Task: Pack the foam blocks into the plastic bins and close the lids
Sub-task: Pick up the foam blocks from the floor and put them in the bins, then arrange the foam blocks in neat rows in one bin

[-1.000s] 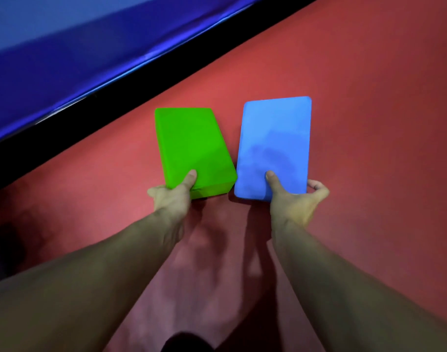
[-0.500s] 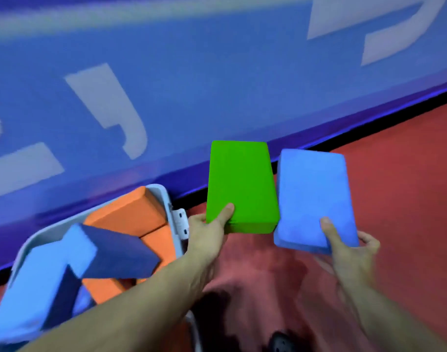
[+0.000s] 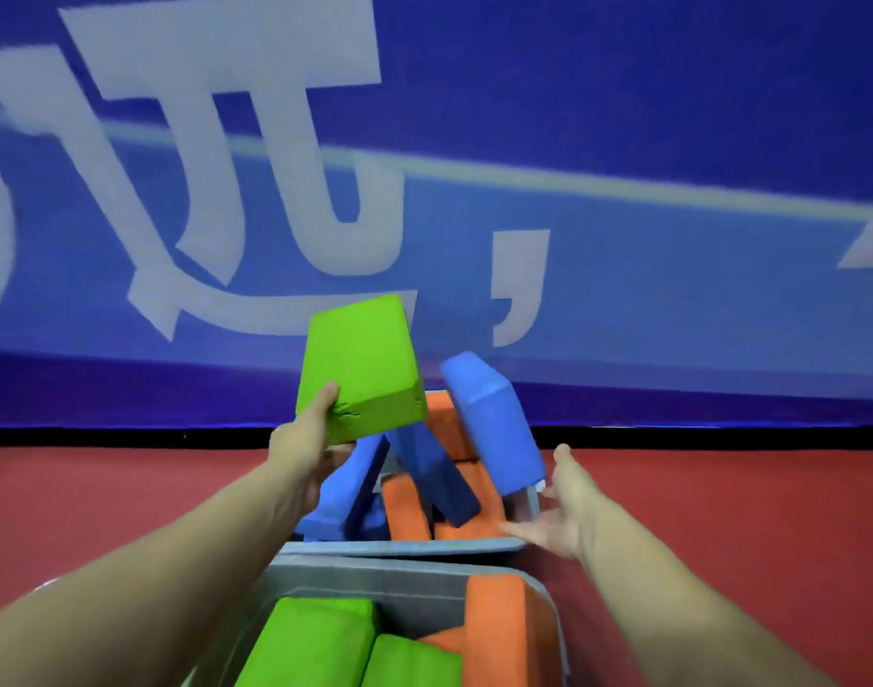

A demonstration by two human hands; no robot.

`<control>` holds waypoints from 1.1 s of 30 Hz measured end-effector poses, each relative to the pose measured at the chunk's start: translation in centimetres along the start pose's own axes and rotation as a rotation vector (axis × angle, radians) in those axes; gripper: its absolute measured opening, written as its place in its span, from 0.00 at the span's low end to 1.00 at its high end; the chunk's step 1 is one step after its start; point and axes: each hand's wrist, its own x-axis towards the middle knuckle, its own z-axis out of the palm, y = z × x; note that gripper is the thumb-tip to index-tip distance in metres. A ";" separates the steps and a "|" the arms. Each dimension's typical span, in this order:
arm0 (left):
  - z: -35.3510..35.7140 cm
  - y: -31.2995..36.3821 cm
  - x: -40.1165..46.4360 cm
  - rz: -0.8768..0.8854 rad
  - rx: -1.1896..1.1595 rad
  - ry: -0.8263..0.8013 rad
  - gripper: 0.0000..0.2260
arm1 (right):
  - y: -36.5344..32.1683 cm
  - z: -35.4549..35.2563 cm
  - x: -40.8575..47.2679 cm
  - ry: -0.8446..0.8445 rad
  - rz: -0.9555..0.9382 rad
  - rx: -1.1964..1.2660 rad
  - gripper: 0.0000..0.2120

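Note:
My left hand (image 3: 305, 446) grips a green foam block (image 3: 360, 366) by its near corner, tilted above the far grey bin (image 3: 526, 505). A light blue foam block (image 3: 494, 421) leans at the bin's right side, out of my hand. My right hand (image 3: 560, 513) is spread, palm up, just right of the bin's near right corner, holding nothing. The far bin holds orange blocks (image 3: 404, 508), a dark blue block (image 3: 437, 476) and light blue blocks (image 3: 340, 493). A near grey bin (image 3: 375, 582) holds green blocks (image 3: 315, 642) and an orange block (image 3: 494, 632).
Both bins stand on a red floor (image 3: 722, 528). A blue wall pad with large white lettering (image 3: 622, 290) rises right behind the far bin, with a black strip at its base.
The view swung left to the bins. My right hand let go of the light blue block, which now tips into the far bin. My left hand carried the green block above that bin.

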 end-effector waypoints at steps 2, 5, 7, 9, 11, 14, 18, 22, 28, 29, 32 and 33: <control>-2.5 -0.1 1.5 -0.030 -0.040 0.044 0.22 | 3.0 0.8 0.2 -0.004 0.013 -0.193 0.33; -4.7 -1.2 3.3 -0.088 -0.081 0.109 0.26 | 5.5 1.3 0.6 0.117 -0.133 -0.491 0.20; -5.0 -2.1 3.7 -0.110 -0.082 0.148 0.25 | 5.6 2.1 0.9 0.133 -0.270 -0.716 0.22; -5.1 -3.1 3.7 -0.131 -0.093 0.130 0.23 | 5.2 3.2 0.9 0.122 -0.443 -0.843 0.18; -5.1 -4.1 3.7 -0.158 0.019 0.030 0.20 | 5.1 4.1 1.2 0.095 -0.535 -0.912 0.15; -6.3 -5.3 3.8 -0.174 0.440 -0.034 0.21 | 5.7 5.2 1.0 0.060 -0.540 -1.036 0.23; -9.4 -5.4 1.2 -0.096 0.550 -0.073 0.21 | 6.4 6.0 0.3 -0.039 -0.542 -1.149 0.23; -12.1 -4.7 -4.1 0.071 0.595 -0.097 0.13 | 6.3 6.8 -1.3 -0.091 -0.633 -1.237 0.23; -13.7 -6.3 -5.8 0.193 0.841 -0.187 0.16 | 10.0 6.8 -3.6 -0.220 -0.796 -1.488 0.24; -13.4 -6.7 -5.6 0.207 0.875 -0.208 0.17 | 10.8 6.7 -3.6 -0.244 -0.805 -1.526 0.24; -13.6 -8.6 -4.2 0.268 0.910 -0.172 0.17 | 12.4 6.1 -2.8 -0.299 -0.789 -1.657 0.26; -13.9 -9.3 -3.5 0.293 0.952 -0.155 0.19 | 12.6 6.0 -2.2 -0.312 -0.794 -1.691 0.27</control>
